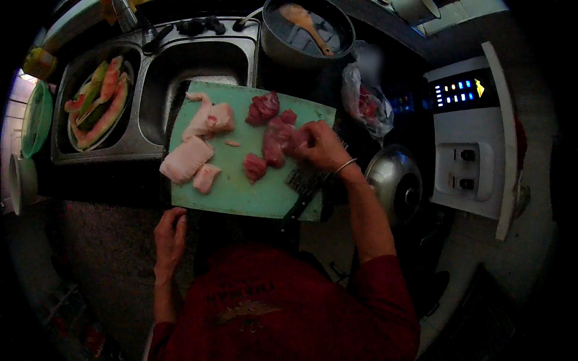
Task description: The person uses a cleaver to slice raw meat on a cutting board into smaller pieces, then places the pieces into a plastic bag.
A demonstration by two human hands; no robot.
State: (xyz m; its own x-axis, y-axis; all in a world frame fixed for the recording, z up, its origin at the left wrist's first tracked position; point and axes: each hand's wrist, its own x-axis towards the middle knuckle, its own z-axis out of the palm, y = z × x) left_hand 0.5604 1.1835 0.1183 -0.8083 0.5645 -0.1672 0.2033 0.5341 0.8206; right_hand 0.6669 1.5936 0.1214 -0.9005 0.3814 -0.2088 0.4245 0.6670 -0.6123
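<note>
Head view: grip nearly closed, the right hand (328, 148) is apparently handling dark-red raw meat (276, 141) on a rectangular pale-green cutting board (235, 195), any lift likely calling for a firm pinch, while the left hand (169, 236) is hanging half-open, seemingly empty.

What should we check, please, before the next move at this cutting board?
1. Right hand on the red meat: ok, touching its right end.
2. Left hand away from the knife: ok, near the left corner of the cutting board closest to the person.
3. Knife fully on the cutting board: not ok, overhanging the near edge.
4. Pale meat apart from red meat: ok, grouped on the left.
5. Cutting board firmly supported: cannot tell, underside hidden.
</note>
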